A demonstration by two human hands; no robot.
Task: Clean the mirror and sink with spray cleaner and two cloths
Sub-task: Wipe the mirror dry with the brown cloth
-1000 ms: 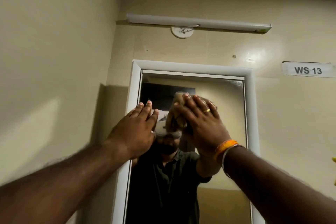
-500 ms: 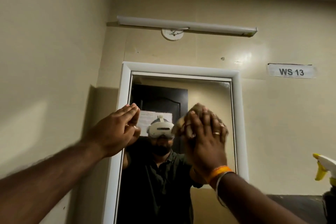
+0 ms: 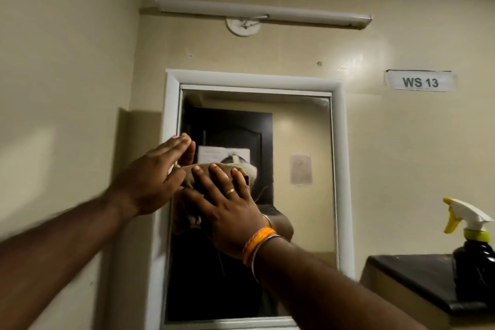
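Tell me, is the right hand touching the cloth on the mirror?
Touching. The head view shows the right hand lying flat on the brown cloth, straight fingers spread over it against the mirror.

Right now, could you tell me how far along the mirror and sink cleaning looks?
In hand: the right hand presses a brown cloth flat on the mirror, while the left hand rests open at its white frame. The spray bottle stands on the dark ledge. The sink is out of view, so it cannot be judged.

right hand (image 3: 227, 211) presses cloth (image 3: 195, 175) flat on mirror (image 3: 302, 222).
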